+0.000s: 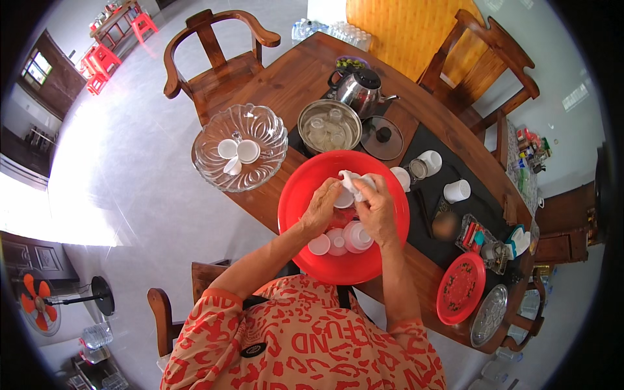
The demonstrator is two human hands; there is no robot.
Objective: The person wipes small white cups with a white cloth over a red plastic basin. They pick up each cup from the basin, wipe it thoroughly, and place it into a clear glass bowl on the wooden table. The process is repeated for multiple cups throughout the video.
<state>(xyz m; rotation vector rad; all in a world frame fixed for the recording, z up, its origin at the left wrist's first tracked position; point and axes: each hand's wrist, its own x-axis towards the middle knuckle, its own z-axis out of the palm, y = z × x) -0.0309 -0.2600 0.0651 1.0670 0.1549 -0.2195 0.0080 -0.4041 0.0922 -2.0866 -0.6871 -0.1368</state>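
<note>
Over a big red basin [305, 179] my left hand [322, 207] grips a small white cup [344, 198]. My right hand [376, 208] presses a white cloth [355, 179] against that cup. Below my hands, several more small white cups [338, 242] lie in the bottom of the basin. Left of the basin stands a clear glass bowl [214, 166] holding three white cups [238, 152].
On the long wooden table [292, 78] are a steel pot [311, 112] with glass cups, a glass lid [382, 138], a steel kettle [359, 91], white cups [457, 190] on a black mat, a red plate [460, 288] and a silver tray [488, 315]. Wooden chairs [214, 55] surround it.
</note>
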